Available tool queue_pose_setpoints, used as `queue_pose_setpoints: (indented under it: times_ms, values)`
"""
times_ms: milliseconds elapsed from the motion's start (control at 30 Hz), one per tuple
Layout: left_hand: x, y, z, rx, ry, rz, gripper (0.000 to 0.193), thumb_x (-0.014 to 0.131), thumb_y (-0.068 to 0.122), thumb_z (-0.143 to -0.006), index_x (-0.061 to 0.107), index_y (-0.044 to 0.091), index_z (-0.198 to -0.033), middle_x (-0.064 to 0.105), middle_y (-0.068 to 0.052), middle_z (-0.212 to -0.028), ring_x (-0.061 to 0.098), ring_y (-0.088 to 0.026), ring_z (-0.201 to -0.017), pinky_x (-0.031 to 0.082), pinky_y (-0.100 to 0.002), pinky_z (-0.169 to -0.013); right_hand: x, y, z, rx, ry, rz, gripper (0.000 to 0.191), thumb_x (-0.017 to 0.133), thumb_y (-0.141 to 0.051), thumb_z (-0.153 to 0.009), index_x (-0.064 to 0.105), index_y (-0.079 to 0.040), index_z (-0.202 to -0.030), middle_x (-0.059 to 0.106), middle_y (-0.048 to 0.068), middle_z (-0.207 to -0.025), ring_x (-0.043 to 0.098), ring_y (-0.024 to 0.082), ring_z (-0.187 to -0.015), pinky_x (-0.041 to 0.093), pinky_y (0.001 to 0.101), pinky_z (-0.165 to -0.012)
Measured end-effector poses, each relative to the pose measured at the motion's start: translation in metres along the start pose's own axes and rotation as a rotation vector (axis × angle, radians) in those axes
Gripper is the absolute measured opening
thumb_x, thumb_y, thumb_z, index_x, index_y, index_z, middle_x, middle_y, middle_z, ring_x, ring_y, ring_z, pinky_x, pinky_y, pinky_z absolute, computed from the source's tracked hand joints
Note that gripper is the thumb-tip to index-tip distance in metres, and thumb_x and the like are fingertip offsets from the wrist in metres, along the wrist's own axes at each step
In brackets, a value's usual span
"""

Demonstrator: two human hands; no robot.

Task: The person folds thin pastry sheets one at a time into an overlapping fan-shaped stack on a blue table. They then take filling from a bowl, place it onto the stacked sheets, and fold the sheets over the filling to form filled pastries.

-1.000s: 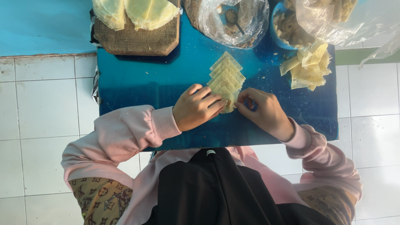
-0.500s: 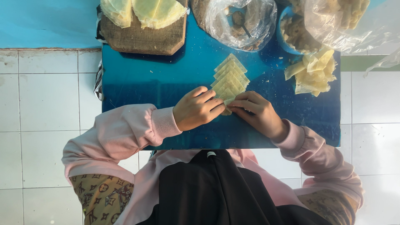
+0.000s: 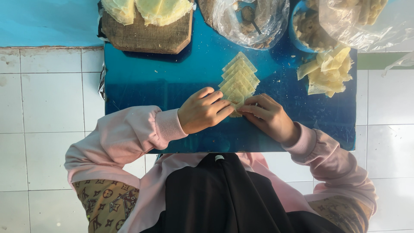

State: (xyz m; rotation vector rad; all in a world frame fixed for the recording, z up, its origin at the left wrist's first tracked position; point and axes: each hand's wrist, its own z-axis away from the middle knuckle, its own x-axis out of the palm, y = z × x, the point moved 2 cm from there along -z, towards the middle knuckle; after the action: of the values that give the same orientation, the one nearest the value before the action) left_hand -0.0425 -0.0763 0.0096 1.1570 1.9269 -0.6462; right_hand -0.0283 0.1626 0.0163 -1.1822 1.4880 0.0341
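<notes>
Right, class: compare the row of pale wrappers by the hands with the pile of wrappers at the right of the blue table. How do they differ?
The row of wrappers lies in a neat overlapping line; the pile of wrappers is loose and jumbled. Left hand and right hand touch the row's near end; the pile lies untouched. Both are pale yellow, on the blue table.

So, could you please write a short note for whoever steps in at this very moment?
Left hand: fingers curled on the near end of the fanned row of pastry sheets, pinching the nearest sheet.
Right hand: fingertips on that same sheet from the other side.
The row lies mid blue table. A loose heap of sheets sits to the right; a wooden board with flat rounds is far left; plastic-covered bowls stand along the far edge.
Done: sheets fanned out in a row.
Left: the nearest sheet is in work; the others lie flat, untouched.
</notes>
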Motion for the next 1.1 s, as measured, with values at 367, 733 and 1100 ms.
queue_pose_setpoints:
  times_ms: [367,733,1100]
  values:
    - [0.001,0.001,-0.001,0.007,-0.020,0.052,0.015,0.074,0.024,-0.095,0.076,0.012,-0.104,0.069,0.002,-0.097,0.065,-0.019,-0.099,0.047,-0.034,-0.090,0.001,0.002,0.001,0.003,-0.001,0.008,0.028,0.078,-0.001,-0.084,0.075,-0.008,-0.111,0.067,0.008,-0.108,0.067,0.025,-0.097,0.057,0.0349,-0.080]
    - [0.006,-0.010,0.000,0.016,-0.093,0.198,0.021,0.075,0.029,-0.090,0.077,0.016,-0.105,0.068,0.005,-0.112,0.059,-0.016,-0.108,0.041,-0.035,-0.093,-0.029,-0.003,-0.018,-0.272,-0.269,0.007,0.044,0.076,-0.003,-0.075,0.071,-0.008,-0.118,0.065,0.013,-0.113,0.067,0.030,-0.097,0.056,0.0399,-0.080]
    - [0.009,-0.017,-0.003,0.033,-0.082,0.198,0.032,0.077,0.048,-0.087,0.076,0.017,-0.096,0.066,0.005,-0.107,0.058,-0.019,-0.108,0.040,-0.036,-0.090,-0.020,0.005,-0.024,-0.303,-0.154,0.033,0.024,0.079,-0.007,-0.087,0.070,-0.003,-0.109,0.070,0.009,-0.102,0.070,0.028,-0.090,0.057,0.0383,-0.076]
